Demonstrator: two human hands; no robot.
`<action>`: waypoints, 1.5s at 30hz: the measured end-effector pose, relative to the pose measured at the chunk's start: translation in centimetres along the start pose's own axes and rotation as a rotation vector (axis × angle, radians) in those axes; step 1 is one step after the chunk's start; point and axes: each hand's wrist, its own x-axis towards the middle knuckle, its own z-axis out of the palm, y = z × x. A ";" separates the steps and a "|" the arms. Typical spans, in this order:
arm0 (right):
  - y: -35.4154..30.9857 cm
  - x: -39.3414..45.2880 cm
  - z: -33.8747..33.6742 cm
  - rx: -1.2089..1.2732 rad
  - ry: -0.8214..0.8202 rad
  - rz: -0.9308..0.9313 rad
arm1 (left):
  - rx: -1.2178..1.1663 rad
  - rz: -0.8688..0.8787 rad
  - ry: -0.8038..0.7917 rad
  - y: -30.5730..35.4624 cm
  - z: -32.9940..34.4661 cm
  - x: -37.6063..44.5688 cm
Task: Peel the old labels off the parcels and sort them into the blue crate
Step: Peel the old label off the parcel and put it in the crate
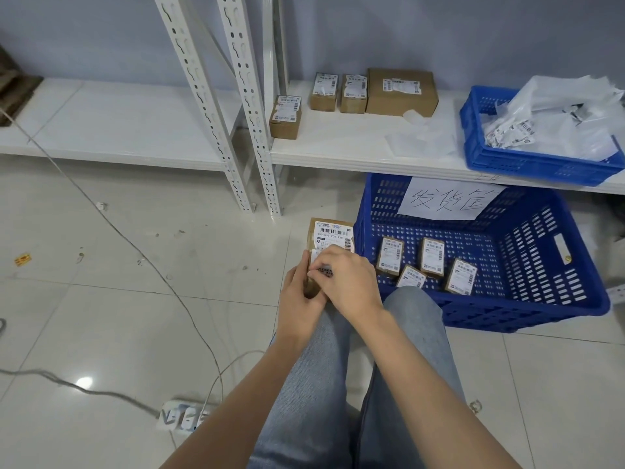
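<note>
Over the knees, the left hand [297, 296] grips 1 parcel [329, 238] while the right hand [345, 279] pinches its label [333, 236]. Just right, the blue crate [527, 309] holds 4 parcels; bare floor [135, 299] lies left. 4 boxes [351, 96] sit on the shelf [355, 143].

Left hand [297, 292] gripping brown parcel [329, 238] over knees; right hand [345, 279] pinching its label [333, 235]. 4 labelled parcels [433, 257] in blue crate [527, 299].
</note>
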 end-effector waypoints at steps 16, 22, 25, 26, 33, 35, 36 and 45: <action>0.1 -0.5 1.3 -0.106 0.145 -0.019 | 0.026 0.029 0.012 -0.3 0.3 0.0; 0.8 -1.0 1.6 0.020 0.180 0.060 | 0.019 0.036 0.031 -0.6 0.4 0.0; 1.1 -1.5 1.2 0.130 0.182 0.084 | 0.033 0.066 0.024 -0.9 0.6 -0.3; 1.1 -1.6 1.1 0.147 0.169 0.093 | 0.036 0.071 0.021 -1.0 0.6 -0.3; 0.6 -1.4 1.4 0.128 0.165 0.148 | 0.091 0.115 0.062 -1.3 0.9 -0.8; 0.1 -1.4 1.7 0.066 0.189 0.140 | 0.078 0.105 0.066 -1.4 1.0 -0.8; -0.1 -1.4 1.8 0.044 0.206 0.148 | 0.071 0.103 0.069 -1.5 1.0 -0.8; -0.7 -1.5 2.0 0.110 0.215 0.307 | 0.003 0.088 0.101 -1.5 1.2 -1.1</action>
